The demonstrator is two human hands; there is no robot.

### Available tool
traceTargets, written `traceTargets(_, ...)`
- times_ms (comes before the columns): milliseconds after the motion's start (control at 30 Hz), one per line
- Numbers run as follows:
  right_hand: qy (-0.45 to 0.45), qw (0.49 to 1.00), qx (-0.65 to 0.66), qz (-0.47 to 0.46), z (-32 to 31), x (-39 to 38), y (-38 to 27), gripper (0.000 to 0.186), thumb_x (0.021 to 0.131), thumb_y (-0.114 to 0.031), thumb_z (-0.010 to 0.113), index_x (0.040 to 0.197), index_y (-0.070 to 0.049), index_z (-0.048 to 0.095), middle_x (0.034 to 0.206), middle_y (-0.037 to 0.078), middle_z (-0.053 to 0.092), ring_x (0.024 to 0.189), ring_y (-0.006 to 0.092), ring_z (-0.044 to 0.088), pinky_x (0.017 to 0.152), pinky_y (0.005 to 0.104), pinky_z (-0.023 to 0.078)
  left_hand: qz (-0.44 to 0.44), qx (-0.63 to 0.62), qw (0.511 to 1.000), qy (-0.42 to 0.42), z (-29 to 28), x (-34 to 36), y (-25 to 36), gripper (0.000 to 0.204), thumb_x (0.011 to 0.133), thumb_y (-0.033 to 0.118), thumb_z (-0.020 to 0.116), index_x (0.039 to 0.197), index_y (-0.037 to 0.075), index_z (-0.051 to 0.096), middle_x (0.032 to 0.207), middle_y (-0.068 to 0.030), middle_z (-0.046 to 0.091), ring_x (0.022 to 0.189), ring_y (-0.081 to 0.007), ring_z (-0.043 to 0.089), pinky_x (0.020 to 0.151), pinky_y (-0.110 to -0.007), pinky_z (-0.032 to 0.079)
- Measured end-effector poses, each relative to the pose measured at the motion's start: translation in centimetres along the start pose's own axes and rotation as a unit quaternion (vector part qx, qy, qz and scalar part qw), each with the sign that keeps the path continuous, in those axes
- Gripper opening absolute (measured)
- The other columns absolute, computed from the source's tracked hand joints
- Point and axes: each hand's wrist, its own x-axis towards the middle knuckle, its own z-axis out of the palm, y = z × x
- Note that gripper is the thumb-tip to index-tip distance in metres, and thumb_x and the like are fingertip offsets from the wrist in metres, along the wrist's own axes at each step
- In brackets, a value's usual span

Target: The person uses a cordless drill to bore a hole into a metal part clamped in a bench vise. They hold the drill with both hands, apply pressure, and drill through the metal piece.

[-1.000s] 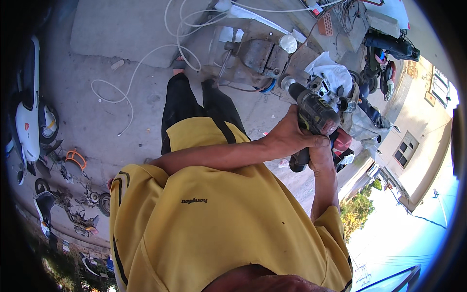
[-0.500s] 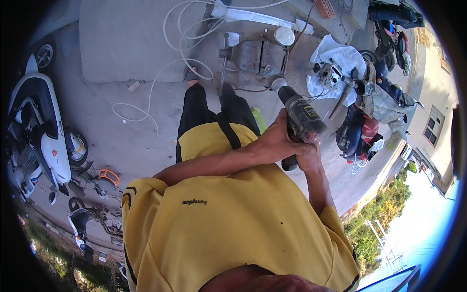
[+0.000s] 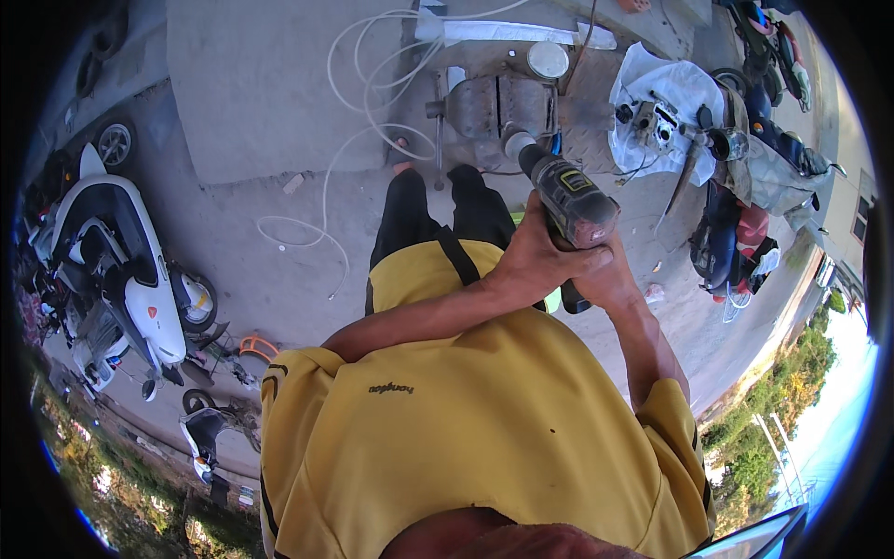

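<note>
Your left hand [image 3: 533, 259] and right hand [image 3: 612, 278] are clasping a cordless drill [image 3: 571, 194]. Between them, its handle [image 3: 575, 298] is likely best balancing rigid heft.

The drill [image 3: 579, 203] is held between the left hand [image 3: 533, 253] and the right hand [image 3: 607, 276], its front end over or against the near edge of the vise [image 3: 473, 107], which of the two being hard to tell. The vise is set on the base plate [image 3: 592, 142], with engine parts [image 3: 663, 127] laid on a cloth [image 3: 641, 76] at the plate's right edge. On the ground [image 3: 242, 158], a hose [image 3: 325, 194] is looped left of the vise and a scooter [image 3: 149, 303] is parked farther left.
</note>
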Motion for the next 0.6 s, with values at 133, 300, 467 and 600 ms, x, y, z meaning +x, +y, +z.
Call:
traceTargets(133, 0.002, 1.000, -0.013, 0.016, -0.2, 0.2, -0.9, 0.035, 0.083, -0.004, 0.067, 0.116, 0.000, 0.056, 0.103, 0.005, 0.062, 0.091, 0.0098, 0.057, 0.079, 0.0279, 0.050, 0.017, -0.050, 0.999, 0.007, 0.6, 0.2, 0.2, 0.088, 0.069, 0.021, 0.088, 0.130, -0.002, 0.029, 0.118, -0.0118, 0.052, 0.111, -0.0168, 0.053, 0.098, -0.031, 0.046)
traceTargets(300, 0.011, 0.998, -0.051, 0.026, -0.8, 0.2, -1.6, 0.037, 0.083, -0.002, 0.068, 0.118, 0.000, 0.055, 0.104, 0.006, 0.063, 0.093, 0.0114, 0.058, 0.080, 0.0287, 0.050, 0.001, -0.085, 0.996, 0.008, 0.9, 0.3, 0.3, 0.085, 0.070, 0.010, 0.087, 0.133, 0.000, 0.031, 0.125, -0.0102, 0.055, 0.118, -0.0164, 0.054, 0.104, -0.032, 0.043)
traceTargets(467, 0.004, 0.996, -0.076, 0.041, -1.1, 0.0, -3.0, 0.036, 0.084, -0.002, 0.068, 0.118, 0.001, 0.055, 0.104, 0.007, 0.063, 0.092, 0.0120, 0.058, 0.079, 0.0286, 0.050, 0.021, -0.107, 0.994, 0.012, 1.3, 0.3, 0.6, 0.090, 0.068, 0.018, 0.088, 0.131, -0.004, 0.028, 0.119, -0.0119, 0.051, 0.114, -0.0181, 0.052, 0.101, -0.032, 0.043)
traceTargets(600, -0.008, 0.997, -0.070, 0.036, -1.0, 0.2, -3.1, 0.034, 0.085, -0.003, 0.068, 0.116, 0.001, 0.056, 0.103, 0.006, 0.062, 0.090, 0.0119, 0.058, 0.076, 0.0288, 0.050, 0.032, -0.124, 0.992, 0.014, 1.2, 0.5, 0.6, 0.091, 0.068, 0.020, 0.088, 0.130, -0.006, 0.026, 0.117, -0.0138, 0.050, 0.111, -0.0199, 0.051, 0.099, -0.033, 0.044)
